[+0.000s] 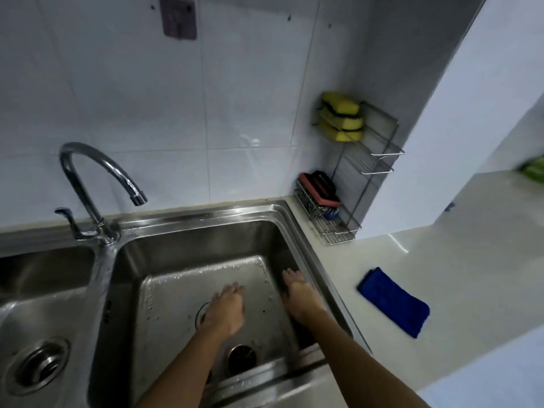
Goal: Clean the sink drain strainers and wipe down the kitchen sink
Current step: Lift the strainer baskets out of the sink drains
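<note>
Both of my hands are inside the right basin of a steel double sink. My left hand lies palm down on the wet floor and partly covers the drain opening. I see nothing held in it. My right hand rests flat against the basin's right wall, fingers pointing away, empty. A round dark strainer lies loose on the floor near the front wall, between my forearms. The left basin has its strainer seated in the drain.
The curved tap stands behind the divider, spout over the right basin, no stream visible. A folded blue cloth lies on the pale counter to the right. In the corner a wire rack holds yellow sponges and a brush.
</note>
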### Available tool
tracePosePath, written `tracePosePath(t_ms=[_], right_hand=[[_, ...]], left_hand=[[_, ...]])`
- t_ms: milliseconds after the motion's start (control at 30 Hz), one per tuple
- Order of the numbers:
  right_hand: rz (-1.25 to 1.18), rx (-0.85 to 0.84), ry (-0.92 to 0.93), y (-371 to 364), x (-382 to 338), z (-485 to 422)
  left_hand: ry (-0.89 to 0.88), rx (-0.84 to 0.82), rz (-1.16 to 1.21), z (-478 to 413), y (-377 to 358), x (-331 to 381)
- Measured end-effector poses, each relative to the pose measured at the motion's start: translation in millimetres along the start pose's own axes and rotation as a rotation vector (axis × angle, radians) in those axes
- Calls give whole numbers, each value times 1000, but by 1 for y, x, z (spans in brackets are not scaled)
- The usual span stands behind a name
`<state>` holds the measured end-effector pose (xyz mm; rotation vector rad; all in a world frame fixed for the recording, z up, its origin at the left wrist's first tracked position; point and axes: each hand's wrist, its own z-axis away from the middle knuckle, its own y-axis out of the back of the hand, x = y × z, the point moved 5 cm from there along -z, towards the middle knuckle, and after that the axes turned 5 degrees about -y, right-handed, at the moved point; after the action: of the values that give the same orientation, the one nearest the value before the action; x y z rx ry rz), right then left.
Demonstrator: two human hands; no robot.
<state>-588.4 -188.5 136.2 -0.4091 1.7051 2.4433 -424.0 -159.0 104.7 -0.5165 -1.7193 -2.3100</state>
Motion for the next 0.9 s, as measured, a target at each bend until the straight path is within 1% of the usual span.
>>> tracePosePath(t_ms=[100, 200, 300, 400, 533, 667, 767, 900], right_hand=[[-13, 148, -21, 42, 13, 5], [-53, 264, -75, 79, 30, 6], [-57, 340, -133, 108, 53, 5], [-49, 390, -173, 128, 79, 1], [-48, 405, -199, 143, 116, -10], [-32, 370, -172, 151, 148, -29], [1, 336, -117, 155, 165, -47], [52, 279, 1, 155, 174, -72]], left_hand=[[-72, 66, -50, -2, 14, 28], [-144, 82, -86, -7, 19, 54], [-221, 113, -145, -17, 21, 85], [-262, 91, -158, -27, 17, 116], [-278, 62, -155, -42, 0, 154], [-281, 38, -199, -61, -12, 186], [-251, -4, -234, -75, -24, 203], [-183, -62, -278, -94, -39, 210]])
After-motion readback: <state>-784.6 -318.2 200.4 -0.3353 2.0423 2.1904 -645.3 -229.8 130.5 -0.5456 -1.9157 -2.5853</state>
